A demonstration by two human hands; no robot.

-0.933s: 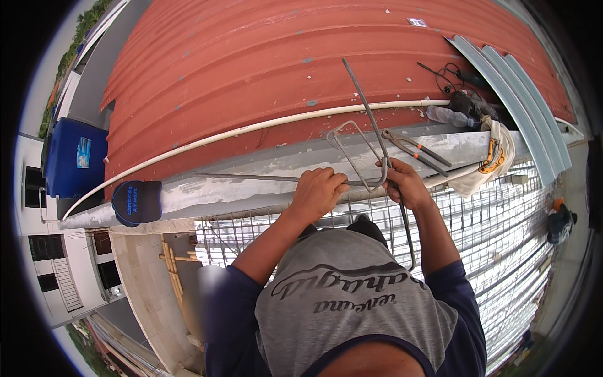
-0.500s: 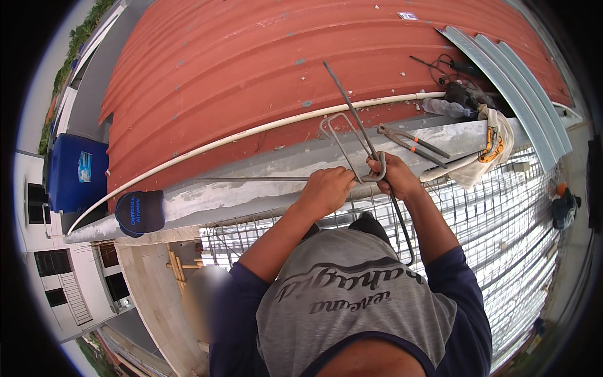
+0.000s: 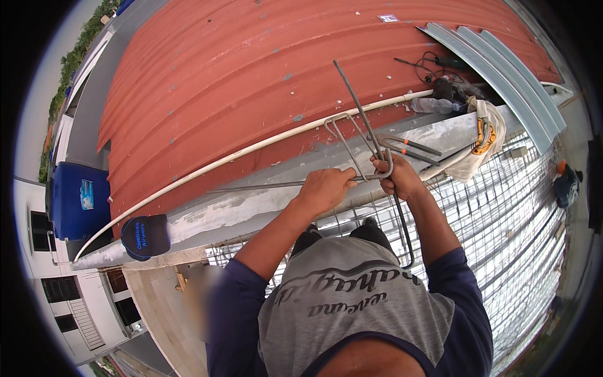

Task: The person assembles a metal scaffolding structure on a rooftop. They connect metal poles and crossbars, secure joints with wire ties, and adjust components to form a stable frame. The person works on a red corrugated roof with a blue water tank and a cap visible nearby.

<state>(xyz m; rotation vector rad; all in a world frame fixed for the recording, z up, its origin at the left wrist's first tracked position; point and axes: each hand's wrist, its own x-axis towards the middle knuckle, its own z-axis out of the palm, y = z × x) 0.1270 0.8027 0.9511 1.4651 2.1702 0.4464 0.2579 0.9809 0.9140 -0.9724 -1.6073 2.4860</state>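
My left hand (image 3: 328,190) is closed around a thin grey steel rod (image 3: 257,186), which sticks out to the left over the concrete ledge. Fingers of my right hand (image 3: 403,178) grip a bent steel bar (image 3: 345,139) close to its curved end. A longer dark steel rod (image 3: 355,97) passes by the same fingers, slanting up and away; below the hand, a dark length ending in a hook (image 3: 404,229) hangs toward my shirt. How the bars join at my fingers is partly hidden. Pincers with orange-marked handles (image 3: 418,147) lie just beyond, partly behind the bars.
A concrete ledge (image 3: 201,221) carries a dark cap (image 3: 146,237), a white cloth with an orange-yellow tool (image 3: 485,137) and a plastic bottle (image 3: 432,105). Beyond are a white pipe (image 3: 251,146), red metal roofing (image 3: 220,75) and metal sheets (image 3: 496,78). Rebar mesh (image 3: 483,213) spreads below right.
The view has turned slightly. Both hands stay on the bars, the left rod now slants more, and the bars' upper ends have shifted a little to the right.
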